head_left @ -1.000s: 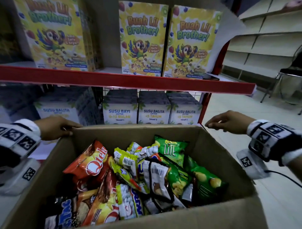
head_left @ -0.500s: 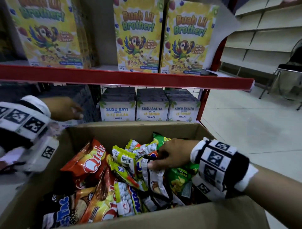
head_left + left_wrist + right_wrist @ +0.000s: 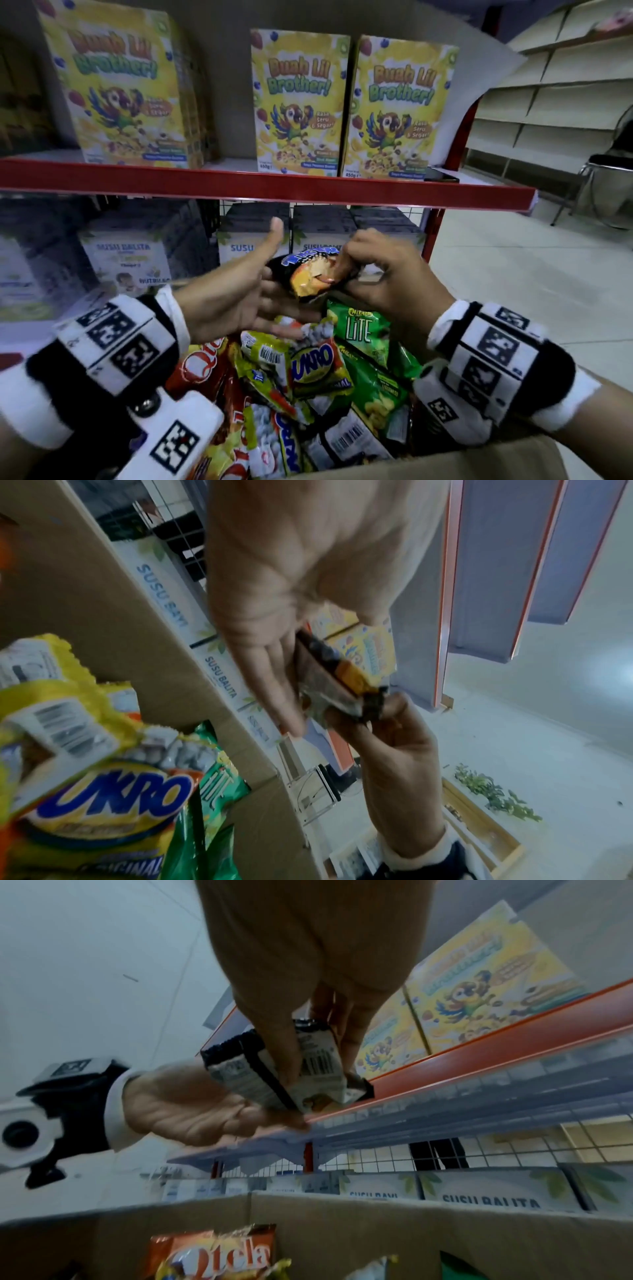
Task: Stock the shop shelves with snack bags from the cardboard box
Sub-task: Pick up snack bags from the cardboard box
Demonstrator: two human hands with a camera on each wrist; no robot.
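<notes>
A small black and orange snack bag (image 3: 310,279) hangs above the open cardboard box (image 3: 445,462), in front of the lower shelf. My right hand (image 3: 380,270) pinches its right end with curled fingers; the right wrist view shows the bag's white barcoded back (image 3: 308,1074) under the thumb. My left hand (image 3: 239,294) lies open beside and under the bag, thumb up, straight fingers (image 3: 274,669) against its side. The box holds several snack bags: a yellow Ukro bag (image 3: 317,363), a green Lite bag (image 3: 363,332) and a red Qtela bag (image 3: 202,363).
A red-edged shelf (image 3: 274,186) carries yellow cereal boxes (image 3: 298,102), with a gap between the left one and the other two. White milk boxes (image 3: 130,260) fill the shelf below. Bare cream shelving (image 3: 565,102) and a chair (image 3: 606,178) stand at right.
My right hand reached into the box, took the black bag and lifted it up. My left hand left the box's left rim and came in against the bag.
</notes>
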